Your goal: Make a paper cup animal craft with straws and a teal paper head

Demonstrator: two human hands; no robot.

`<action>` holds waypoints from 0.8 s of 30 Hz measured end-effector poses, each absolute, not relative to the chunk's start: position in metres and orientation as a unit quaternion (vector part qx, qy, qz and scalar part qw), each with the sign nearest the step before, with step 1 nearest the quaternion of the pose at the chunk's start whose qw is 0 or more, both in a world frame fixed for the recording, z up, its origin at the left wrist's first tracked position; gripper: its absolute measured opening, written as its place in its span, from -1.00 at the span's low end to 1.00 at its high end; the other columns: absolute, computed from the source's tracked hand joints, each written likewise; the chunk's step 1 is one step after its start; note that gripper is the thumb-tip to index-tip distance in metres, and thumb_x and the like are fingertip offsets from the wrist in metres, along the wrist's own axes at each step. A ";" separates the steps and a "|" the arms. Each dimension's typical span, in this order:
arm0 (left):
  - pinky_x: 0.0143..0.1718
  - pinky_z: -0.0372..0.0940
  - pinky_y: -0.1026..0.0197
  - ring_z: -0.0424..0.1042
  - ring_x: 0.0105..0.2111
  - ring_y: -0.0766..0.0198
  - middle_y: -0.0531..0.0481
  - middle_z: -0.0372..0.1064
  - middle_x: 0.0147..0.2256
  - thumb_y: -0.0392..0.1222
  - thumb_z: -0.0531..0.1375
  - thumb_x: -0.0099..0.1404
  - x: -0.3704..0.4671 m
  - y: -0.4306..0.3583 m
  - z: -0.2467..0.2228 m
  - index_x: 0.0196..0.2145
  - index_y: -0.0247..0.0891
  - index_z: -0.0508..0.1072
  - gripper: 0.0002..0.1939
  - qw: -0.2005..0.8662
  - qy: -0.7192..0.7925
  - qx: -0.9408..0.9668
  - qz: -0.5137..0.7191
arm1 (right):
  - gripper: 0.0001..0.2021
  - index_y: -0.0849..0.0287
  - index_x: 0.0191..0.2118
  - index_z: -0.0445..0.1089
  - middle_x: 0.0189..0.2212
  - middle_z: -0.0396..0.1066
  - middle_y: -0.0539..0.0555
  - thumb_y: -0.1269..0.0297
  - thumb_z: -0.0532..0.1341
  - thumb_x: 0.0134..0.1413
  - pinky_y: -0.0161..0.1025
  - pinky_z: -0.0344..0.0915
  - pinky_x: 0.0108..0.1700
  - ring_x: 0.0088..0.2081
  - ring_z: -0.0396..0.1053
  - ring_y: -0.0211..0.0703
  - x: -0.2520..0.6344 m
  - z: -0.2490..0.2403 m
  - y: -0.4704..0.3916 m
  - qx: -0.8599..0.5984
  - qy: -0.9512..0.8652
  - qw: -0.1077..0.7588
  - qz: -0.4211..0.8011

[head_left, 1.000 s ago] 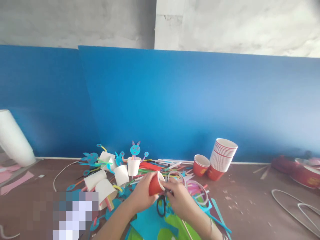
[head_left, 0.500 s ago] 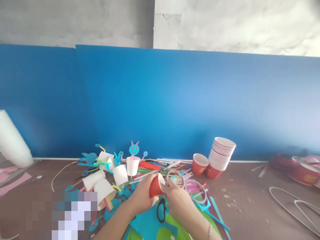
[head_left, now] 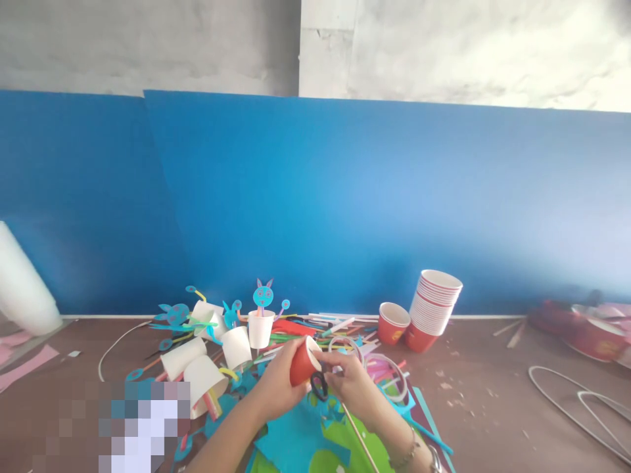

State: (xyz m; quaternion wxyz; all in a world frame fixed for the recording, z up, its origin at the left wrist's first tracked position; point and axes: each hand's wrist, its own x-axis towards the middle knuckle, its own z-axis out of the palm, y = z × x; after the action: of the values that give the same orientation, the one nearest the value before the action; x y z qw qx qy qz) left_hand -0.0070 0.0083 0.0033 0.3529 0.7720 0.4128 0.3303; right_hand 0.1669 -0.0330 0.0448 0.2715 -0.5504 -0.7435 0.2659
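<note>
Gripping a smooth red paper cup (head_left: 300, 365) around its side, my left hand (head_left: 280, 384) tilts its round white mouth rightward above flat, cut blue paper (head_left: 293, 437) and green paper (head_left: 324, 461); my right hand (head_left: 352, 383) bends its fingers at the rim, though I cannot tell whether they pinch it, near a black loop (head_left: 319, 386), left of ribbed stacked cups (head_left: 436, 303) farther off

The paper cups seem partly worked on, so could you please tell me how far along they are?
The upright white cup looks done, with its blue face. In work is the tilted red cup, in the left hand, the right hand at its rim. Apparently left are the faceless standing cup and stack.
</note>
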 end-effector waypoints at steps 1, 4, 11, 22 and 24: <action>0.17 0.12 -0.11 0.18 0.18 -0.09 -0.23 0.19 0.18 -0.36 0.21 0.02 -0.007 0.008 0.004 0.19 -0.22 0.15 -0.25 0.349 0.413 0.775 0.328 | -0.53 0.21 -0.06 0.46 -0.34 0.36 0.09 0.62 0.01 -0.06 -0.30 0.25 -0.34 -0.33 0.36 -0.13 0.167 0.044 -0.032 -0.552 -0.745 0.266 0.264; 0.21 0.08 -0.10 0.13 0.21 -0.08 -0.21 0.16 0.21 -0.43 0.19 -0.03 -0.007 0.008 0.004 0.19 -0.19 0.16 -0.21 0.324 0.401 0.797 0.315 | -0.51 0.23 -0.07 0.45 -0.22 0.35 0.16 0.66 0.05 -0.15 -0.29 0.19 -0.37 -0.38 0.36 -0.15 0.166 0.041 -0.034 -0.573 -0.787 0.158 0.165; 0.17 0.13 -0.10 0.19 0.18 -0.08 -0.22 0.18 0.19 -0.34 0.22 0.06 -0.005 0.006 0.006 0.19 -0.19 0.14 -0.28 0.361 0.409 0.768 0.335 | -0.56 0.14 -0.11 0.49 -0.32 0.35 0.10 0.62 0.03 -0.05 -0.31 0.20 -0.25 -0.25 0.36 -0.11 0.171 0.054 -0.036 -0.551 -0.775 0.228 0.207; 0.09 0.24 0.01 0.29 0.10 -0.01 -0.21 0.26 0.11 -0.17 0.30 0.11 -0.001 -0.002 0.022 0.10 -0.17 0.17 -0.37 0.458 0.369 0.715 0.378 | -0.53 0.12 -0.02 0.48 -0.33 0.50 0.10 0.48 0.10 -0.09 -0.30 0.19 -0.25 -0.31 0.39 -0.10 0.174 0.067 -0.044 -0.577 -0.760 0.206 0.218; 0.09 0.24 0.03 0.30 0.09 0.01 -0.19 0.27 0.10 -0.16 0.30 0.11 -0.002 -0.001 0.022 0.10 -0.17 0.16 -0.37 0.464 0.365 0.709 0.385 | -0.50 0.13 0.03 0.45 -0.31 0.52 0.11 0.47 0.09 -0.10 -0.30 0.19 -0.27 -0.32 0.40 -0.10 0.176 0.068 -0.044 -0.579 -0.758 0.207 0.218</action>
State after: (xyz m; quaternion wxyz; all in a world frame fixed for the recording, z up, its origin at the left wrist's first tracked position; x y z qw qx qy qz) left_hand -0.0019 -0.0012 0.0223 0.4635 0.7093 0.3654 0.3853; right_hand 0.1756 -0.0444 0.0679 0.2070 -0.5794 -0.7575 0.2182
